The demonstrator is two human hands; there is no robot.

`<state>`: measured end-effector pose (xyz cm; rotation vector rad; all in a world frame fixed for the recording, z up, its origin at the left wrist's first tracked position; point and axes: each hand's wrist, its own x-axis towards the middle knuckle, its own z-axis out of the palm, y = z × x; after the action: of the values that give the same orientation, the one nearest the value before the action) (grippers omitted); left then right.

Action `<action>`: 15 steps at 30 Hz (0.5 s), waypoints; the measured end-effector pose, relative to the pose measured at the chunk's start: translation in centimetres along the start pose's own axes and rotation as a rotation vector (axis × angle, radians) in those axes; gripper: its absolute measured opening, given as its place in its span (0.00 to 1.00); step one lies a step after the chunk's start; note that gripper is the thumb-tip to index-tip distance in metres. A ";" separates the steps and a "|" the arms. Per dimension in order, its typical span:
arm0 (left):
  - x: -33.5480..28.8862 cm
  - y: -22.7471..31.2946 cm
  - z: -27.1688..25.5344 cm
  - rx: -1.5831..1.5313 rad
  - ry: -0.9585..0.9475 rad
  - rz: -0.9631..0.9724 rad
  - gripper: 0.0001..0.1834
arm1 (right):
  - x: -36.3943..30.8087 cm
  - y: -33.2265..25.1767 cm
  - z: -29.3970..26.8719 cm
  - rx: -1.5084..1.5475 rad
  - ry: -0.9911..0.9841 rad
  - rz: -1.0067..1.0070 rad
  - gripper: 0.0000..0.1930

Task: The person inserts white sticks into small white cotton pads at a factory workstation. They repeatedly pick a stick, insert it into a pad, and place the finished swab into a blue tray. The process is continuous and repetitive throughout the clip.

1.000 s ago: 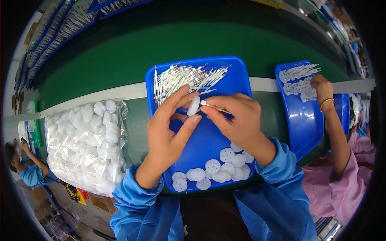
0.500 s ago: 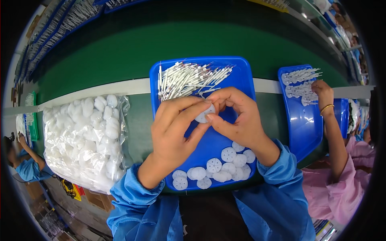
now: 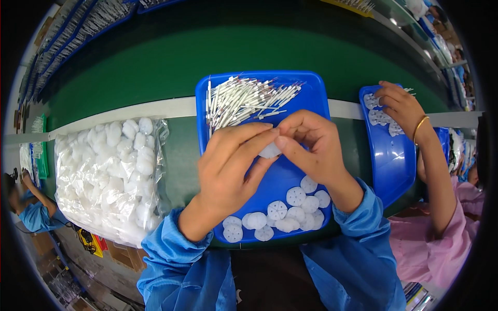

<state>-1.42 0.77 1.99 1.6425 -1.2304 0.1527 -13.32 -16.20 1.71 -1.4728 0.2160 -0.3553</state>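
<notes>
Over the middle of a blue tray, my left hand pinches a small white plastic disc between thumb and fingers. My right hand meets it there, thumb and fingertips closed at the disc's upper right edge; whether a thin stick is also between them is hidden. Past my hands, the far part of the tray holds a heap of thin white sticks with dark reddish ends. Several loose white discs with small holes lie along the tray's near edge.
A clear plastic bag full of white discs lies to the left. At right, a co-worker's hand with a bangle reaches into another blue tray holding white pieces. Stick-filled trays stand at the far left on the green table.
My right thumb and fingers have shifted over the disc, covering more of it. The co-worker's hand has moved left and farther over their tray.
</notes>
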 end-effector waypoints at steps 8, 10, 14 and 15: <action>-0.6 -2.1 -1.5 -0.363 0.158 -0.336 0.16 | 1.7 -0.4 0.0 -1.250 -0.088 -0.577 0.07; -0.6 -1.7 -1.6 -0.503 0.160 -0.488 0.15 | 1.4 0.3 0.4 -1.329 -0.089 -0.580 0.09; -0.5 -1.9 -0.7 -0.468 0.085 -0.611 0.16 | 0.5 -0.9 -0.2 -0.802 0.088 -0.282 0.10; -0.4 -1.8 -0.8 -0.437 0.027 -0.622 0.19 | 0.3 -1.0 -0.2 -0.619 0.149 -0.205 0.10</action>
<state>0.11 1.58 1.01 1.5432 -0.6242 -0.4493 -13.19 -16.61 2.71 -2.0887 0.3135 -0.6005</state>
